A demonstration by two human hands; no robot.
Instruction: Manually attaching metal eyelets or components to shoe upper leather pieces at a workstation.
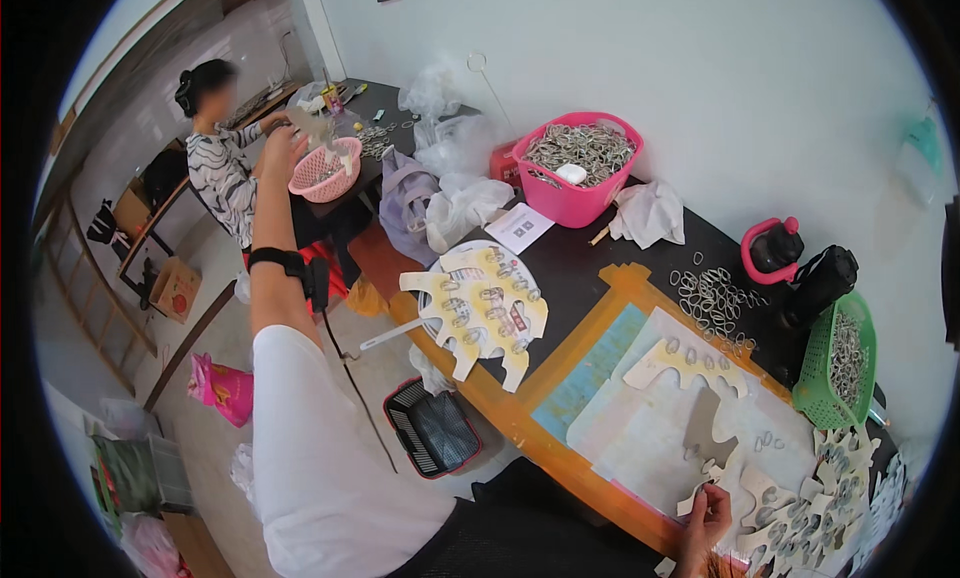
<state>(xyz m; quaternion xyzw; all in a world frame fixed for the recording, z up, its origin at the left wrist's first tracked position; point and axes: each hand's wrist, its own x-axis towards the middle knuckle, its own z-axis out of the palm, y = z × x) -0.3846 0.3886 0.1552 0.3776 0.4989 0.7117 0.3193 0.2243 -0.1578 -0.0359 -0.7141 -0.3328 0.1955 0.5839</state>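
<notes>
My left arm reaches far out to the left, and my left hand (283, 146) is closed at a pale cut card piece (320, 128) above a small pink basket (325, 173). At the lower right, my right hand (706, 518) pinches the end of a scalloped cream card piece (692, 496). Beside its fingers a grey card piece (708, 428) lies over the white sheet (640, 448). Farther up that sheet is a cream card strip (685, 364) with several oval metal rings on it. More ringed cards (815, 513) are heaped to the right of my right hand.
A white pan-like tray (437, 328) carries ringed cards. Loose oval rings (712, 300) lie near a black bottle (822, 283). A pink tub (580, 203) and green basket (838, 363) hold rings. A co-worker (222, 158) sits at the far-left table. A black basket (432, 428) stands below.
</notes>
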